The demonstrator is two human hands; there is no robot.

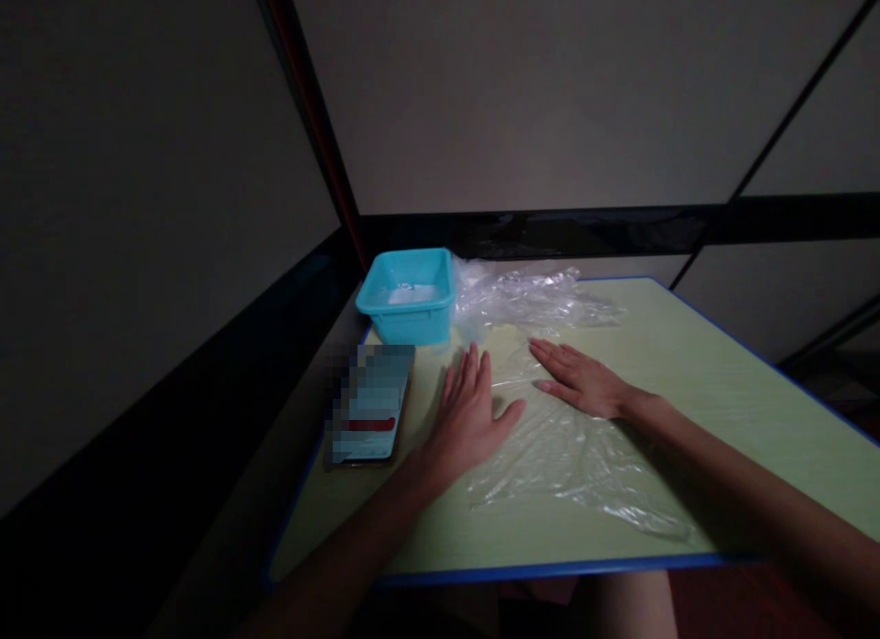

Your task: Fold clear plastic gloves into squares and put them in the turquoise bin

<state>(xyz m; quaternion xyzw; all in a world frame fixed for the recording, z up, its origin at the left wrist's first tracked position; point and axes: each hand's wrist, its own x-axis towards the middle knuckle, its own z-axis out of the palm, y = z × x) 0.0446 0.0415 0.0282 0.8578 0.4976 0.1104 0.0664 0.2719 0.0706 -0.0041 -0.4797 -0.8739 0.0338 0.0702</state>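
A thin, clear plastic bag [550, 456] lies spread and wrinkled on the light green table [715, 373]. My right hand [577, 378] rests flat on its far right part, fingers stretched out toward the left. At the bag's left edge is my left hand [474, 419], fingers extended forward and the thumb held apart; whether it presses on the plastic or just hovers I cannot tell. Neither hand grips anything. Behind them, a pile of crumpled clear plastic bags [529, 295] lies along the table's back edge.
A turquoise plastic basket [412, 323] with something whitish inside stands at the back left. In front of it lies a phone [375, 405] with its screen lit, partly blurred out. The table has a blue edge and stands against a pale wall [522, 98].
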